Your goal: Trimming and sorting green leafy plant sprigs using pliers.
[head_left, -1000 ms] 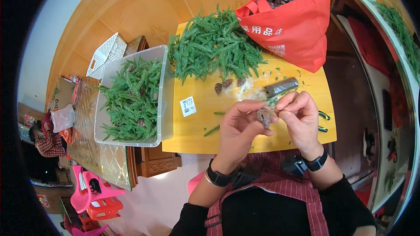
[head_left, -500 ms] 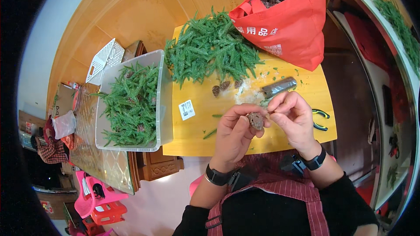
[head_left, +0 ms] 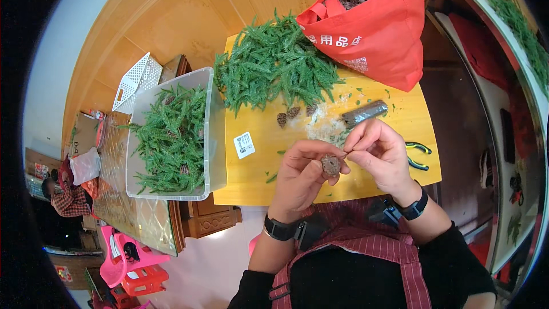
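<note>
My left hand (head_left: 304, 174) is closed around a small brown pine cone (head_left: 330, 165), held between thumb and fingers above the near part of the yellow table (head_left: 269, 186). The cone's round, flat-looking end shows. Right beside it, the thumb and forefinger of my right hand (head_left: 378, 154) are pinched together. Something very thin seems to be in that pinch, too small to make out. Beyond my hands, several loose pine cones (head_left: 282, 119) lie by a pile of green artificial pine sprigs (head_left: 274, 63).
At the left stands a clear plastic bin (head_left: 216, 154) of sprigs with cones among them. A red bag (head_left: 377, 40) full of pine cones is at the back right. A dark wrapped bundle (head_left: 365, 113), pliers (head_left: 419, 157) and a white label card (head_left: 244, 145) lie on the table. A person (head_left: 68, 197) is far left.
The pine cone has turned in my left hand, so its round end shows more fully. Both hands have shifted slightly left. The person at the far left has come further into sight.
</note>
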Tool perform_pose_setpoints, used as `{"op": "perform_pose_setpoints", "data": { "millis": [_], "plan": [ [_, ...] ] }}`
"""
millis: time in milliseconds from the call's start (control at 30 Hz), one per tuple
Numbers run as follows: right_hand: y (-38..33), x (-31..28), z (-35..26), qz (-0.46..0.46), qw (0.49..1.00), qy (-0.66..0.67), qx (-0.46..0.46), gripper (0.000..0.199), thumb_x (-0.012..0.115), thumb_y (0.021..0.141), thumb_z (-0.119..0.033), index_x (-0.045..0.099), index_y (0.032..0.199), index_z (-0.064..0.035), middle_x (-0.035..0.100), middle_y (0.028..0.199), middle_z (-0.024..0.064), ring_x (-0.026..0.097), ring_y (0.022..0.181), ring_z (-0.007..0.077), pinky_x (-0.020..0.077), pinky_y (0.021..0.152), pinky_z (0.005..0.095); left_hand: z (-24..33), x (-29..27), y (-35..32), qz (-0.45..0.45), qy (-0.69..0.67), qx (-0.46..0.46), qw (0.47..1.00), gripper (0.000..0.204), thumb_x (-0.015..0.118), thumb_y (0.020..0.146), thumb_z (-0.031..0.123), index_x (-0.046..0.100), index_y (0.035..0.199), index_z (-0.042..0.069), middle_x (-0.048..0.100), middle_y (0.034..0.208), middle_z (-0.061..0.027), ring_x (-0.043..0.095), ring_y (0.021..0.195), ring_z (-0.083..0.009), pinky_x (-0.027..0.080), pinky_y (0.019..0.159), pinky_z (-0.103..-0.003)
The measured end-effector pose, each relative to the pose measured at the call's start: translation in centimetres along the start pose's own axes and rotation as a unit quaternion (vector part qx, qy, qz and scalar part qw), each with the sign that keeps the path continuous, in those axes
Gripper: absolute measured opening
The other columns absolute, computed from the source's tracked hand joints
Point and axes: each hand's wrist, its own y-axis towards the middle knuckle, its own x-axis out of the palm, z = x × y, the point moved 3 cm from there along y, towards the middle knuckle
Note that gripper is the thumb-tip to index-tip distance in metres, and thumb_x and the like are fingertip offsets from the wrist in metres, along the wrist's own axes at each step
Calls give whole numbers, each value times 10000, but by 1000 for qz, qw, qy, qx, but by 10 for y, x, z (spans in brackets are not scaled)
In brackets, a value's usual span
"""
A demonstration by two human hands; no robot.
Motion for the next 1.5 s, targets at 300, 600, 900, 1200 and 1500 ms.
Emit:
{"op": "perform_pose_setpoints", "data": {
  "millis": [300, 600, 900, 1200, 1500],
  "plan": [
    [0, -2, -3, -14, 999, -33, -21, 167, 605, 745, 76, 485, 784, -34, 557, 864, 106, 539, 790, 143, 451, 725, 262, -1, 0, 0, 16, 29, 1, 999, 206, 599, 852, 213, 561, 962, 43, 559, 953, -171, 599, 748, -254, 469, 450, -217],
    [3, -2, -1, -50, 993, 67, 84, 165, 612, 736, 70, 489, 793, -25, 545, 851, 104, 532, 788, 140, 448, 715, 249, 1, 2, -1, -21, 18, -59, 998, 227, 642, 821, 222, 570, 908, 25, 570, 893, -174, 607, 698, -264, 470, 433, -226],
    [3, -4, -4, -126, 990, 37, 54, 170, 663, 727, -4, 527, 827, -20, 545, 904, 102, 531, 869, 183, 430, 780, 283, 4, 5, -4, -70, -39, -163, 983, 219, 643, 805, 163, 576, 910, -18, 600, 886, -163, 611, 720, -190, 460, 487, -206],
    [9, 2, -3, -292, 939, -181, 8, 489, 665, 668, -75, 542, 1138, -16, 470, 1246, 163, 449, 1155, 284, 351, 957, 380, 1, 7, -8, -79, -52, -194, 977, 255, 606, 822, 192, 572, 898, -49, 594, 826, -145, 598, 649, -151, 378, 412, -173],
    [5, 1, 6, -294, 948, -29, 122, 437, 718, 587, 23, 565, 995, -4, 441, 1253, 176, 462, 1120, 272, 373, 941, 385, -4, 11, -12, 0, -5, -248, 969, 256, 646, 753, 210, 580, 806, -31, 558, 744, -150, 491, 450, -113, 347, 350, -170]
  ]
}}
